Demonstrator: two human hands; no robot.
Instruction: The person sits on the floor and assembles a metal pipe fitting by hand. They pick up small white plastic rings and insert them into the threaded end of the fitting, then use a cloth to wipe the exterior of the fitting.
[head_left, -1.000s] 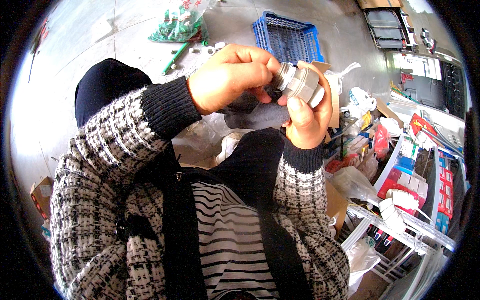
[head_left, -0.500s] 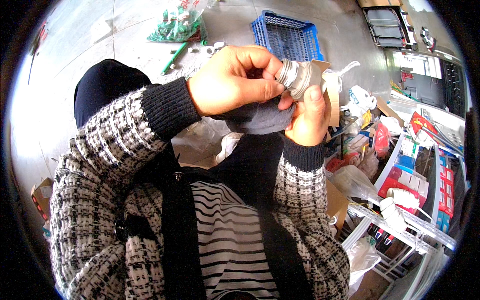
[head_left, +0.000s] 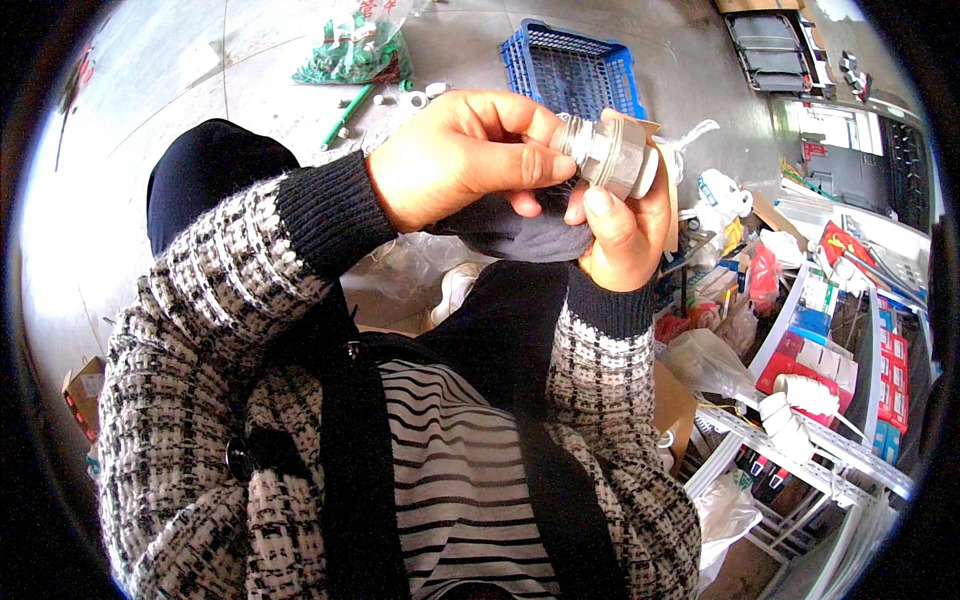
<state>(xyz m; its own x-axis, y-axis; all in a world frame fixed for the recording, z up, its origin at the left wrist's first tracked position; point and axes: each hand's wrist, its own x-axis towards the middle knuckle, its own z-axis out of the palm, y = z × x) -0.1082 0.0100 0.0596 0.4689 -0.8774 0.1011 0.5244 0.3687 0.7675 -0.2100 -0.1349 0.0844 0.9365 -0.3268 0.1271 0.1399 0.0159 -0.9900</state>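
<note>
A silvery threaded pipe fitting (head_left: 618, 158) with a hexagonal part is held up between my hands. With thumb and fingers closed, my left hand (head_left: 465, 155) pinches its threaded left end. My right hand (head_left: 625, 235) grips the fitting's wider right part from below, thumb in front and fingers curled behind it. A pale round end shows at the fitting's right. Right under the hands is dark grey fabric (head_left: 530, 232); I cannot tell whether it is a cloth or clothing. Fingers hide part of the threads.
Beyond my hands, a blue plastic crate (head_left: 625, 75) stands on the floor. Left of it lie a clear bag of green fittings (head_left: 350, 55), a green pipe (head_left: 348, 117) and small white pieces. At the right, a metal rack (head_left: 800, 455) stands amid boxes and plastic bags.
The fitting has turned in my hands, so its hexagonal part and pale end now show more. My right fingers have shifted around it; the left hand keeps its pinch.
</note>
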